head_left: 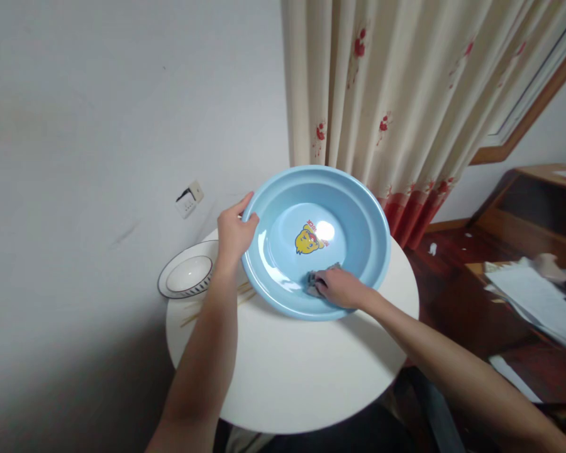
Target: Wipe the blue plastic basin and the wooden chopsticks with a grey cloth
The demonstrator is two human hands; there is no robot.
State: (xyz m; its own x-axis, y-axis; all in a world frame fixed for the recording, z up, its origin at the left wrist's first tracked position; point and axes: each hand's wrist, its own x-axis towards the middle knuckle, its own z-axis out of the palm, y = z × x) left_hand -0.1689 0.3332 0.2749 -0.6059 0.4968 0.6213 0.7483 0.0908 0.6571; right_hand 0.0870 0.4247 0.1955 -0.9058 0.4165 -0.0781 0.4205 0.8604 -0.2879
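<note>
A large light-blue plastic basin with a yellow cartoon print on its bottom is on the round white table, its inside facing me. My left hand grips the basin's left rim, thumb inside and fingers around the outer edge. Inside the basin, at the lower part, my right hand is closed on a crumpled grey cloth, which touches the inner surface. Part of the cloth is hidden under the fingers.
Left of the basin stands a white bowl with a dark rim pattern. Several wooden chopsticks lie partly behind my left forearm. A wall socket is at the left, a floral curtain behind, and papers at the right.
</note>
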